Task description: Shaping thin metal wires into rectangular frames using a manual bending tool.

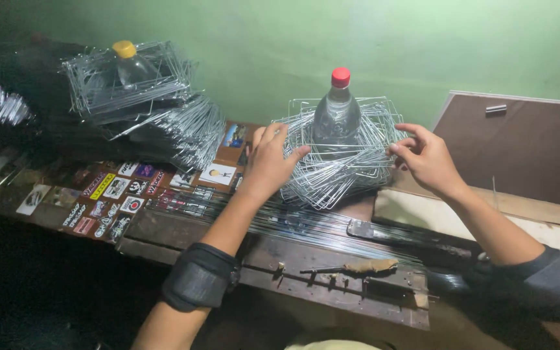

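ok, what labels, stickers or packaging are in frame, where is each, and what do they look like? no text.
Stickers: cluster on the dark bench top, left of the left hand; small rectangles and ovals, white, yellow, red, black.
White card: rectangle with a yellow motif, beside the left wrist.
Picture card: blue-toned rectangle, near the wall.
Bottles: clear, no label visible; red cap between both hands, yellow cap at back left.

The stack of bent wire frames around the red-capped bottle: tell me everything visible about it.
The stack of wire frames is a pile of thin, shiny metal wire bent into rough rectangles, laid unevenly so the corners fan out. It sits on the wooden workbench near the green wall, ringed around an upright clear bottle. The left hand presses its left side; the right hand touches its right edge.
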